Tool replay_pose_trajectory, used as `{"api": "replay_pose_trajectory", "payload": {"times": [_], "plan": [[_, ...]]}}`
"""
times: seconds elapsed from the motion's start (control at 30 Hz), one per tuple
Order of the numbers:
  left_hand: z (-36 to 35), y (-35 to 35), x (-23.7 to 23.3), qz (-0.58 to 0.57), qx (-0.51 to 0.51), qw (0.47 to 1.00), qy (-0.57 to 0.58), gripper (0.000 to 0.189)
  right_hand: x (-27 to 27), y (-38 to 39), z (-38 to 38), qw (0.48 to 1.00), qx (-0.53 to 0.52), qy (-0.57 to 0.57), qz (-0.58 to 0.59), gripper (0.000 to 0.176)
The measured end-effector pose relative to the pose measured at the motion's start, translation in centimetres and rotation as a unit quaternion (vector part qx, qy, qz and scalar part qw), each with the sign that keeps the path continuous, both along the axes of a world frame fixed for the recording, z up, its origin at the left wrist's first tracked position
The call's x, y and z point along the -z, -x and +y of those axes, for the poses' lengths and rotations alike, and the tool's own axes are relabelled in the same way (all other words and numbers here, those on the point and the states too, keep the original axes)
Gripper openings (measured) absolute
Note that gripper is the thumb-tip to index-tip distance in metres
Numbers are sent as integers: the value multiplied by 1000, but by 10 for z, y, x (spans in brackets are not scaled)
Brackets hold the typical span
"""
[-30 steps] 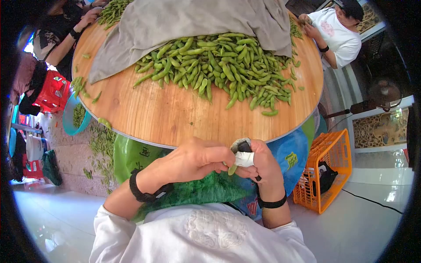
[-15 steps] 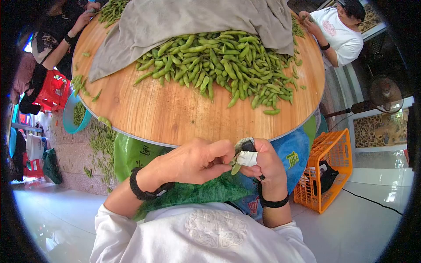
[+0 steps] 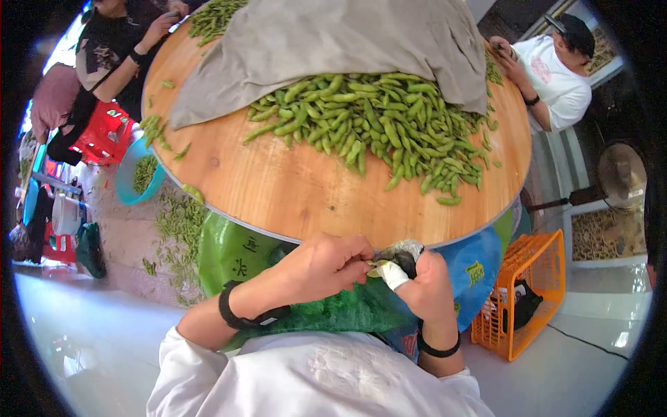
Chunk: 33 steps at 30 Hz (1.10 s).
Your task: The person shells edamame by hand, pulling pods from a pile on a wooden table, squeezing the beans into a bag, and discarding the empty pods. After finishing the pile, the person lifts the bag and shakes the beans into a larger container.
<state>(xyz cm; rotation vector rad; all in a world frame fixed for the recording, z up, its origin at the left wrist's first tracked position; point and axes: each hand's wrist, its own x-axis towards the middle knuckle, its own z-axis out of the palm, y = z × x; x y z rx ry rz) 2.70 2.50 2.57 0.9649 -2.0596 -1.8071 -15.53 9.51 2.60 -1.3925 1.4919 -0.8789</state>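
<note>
A single green edamame pod [image 3: 374, 270] sits between my two hands, just beyond the table's near edge. My left hand [image 3: 325, 265] is closed, with thumb and forefinger pinching the pod's near end. My right hand [image 3: 425, 286] is curled around its other end. White wrapping [image 3: 393, 275] covers the right thumb, and a dark, silvery-grey covering [image 3: 403, 256] shows at the fingers behind it. Much of the pod is hidden by the fingers. Dark bands circle both wrists. Below the hands lies a green mesh bag [image 3: 347, 309].
A heap of edamame pods [image 3: 389, 125] lies on the round wooden table [image 3: 278, 184], partly under a grey cloth [image 3: 333, 42]. People work at both far sides. An orange crate [image 3: 517, 299] stands right; a turquoise basin [image 3: 132, 191] and scattered pods [image 3: 177, 240] are left.
The view has shifted, so the table and crate appear lower and further right. My hands stay together at the pod, which now shows less below the fingers.
</note>
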Motion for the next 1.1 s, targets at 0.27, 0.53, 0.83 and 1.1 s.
{"api": "replay_pose_trajectory", "payload": {"times": [0.27, 0.53, 0.83, 1.1], "plan": [[-12, -118, -46, -310, -231, 805, 450, 18, 4, 1, 3, 997, 72, -7, -32, 18], [-107, -93, -23, -218, -180, 824, 491, 16, -2, -18, -3, 1000, -8, 0, 20, 15], [-103, -85, -19, -173, -116, 884, 419, 18, -13, -16, -6, 971, 10, 206, 123, 26], [-28, -27, -19, 124, -43, 969, -208, 14, 0, -18, -9, 942, -24, 248, 223, 29]]}}
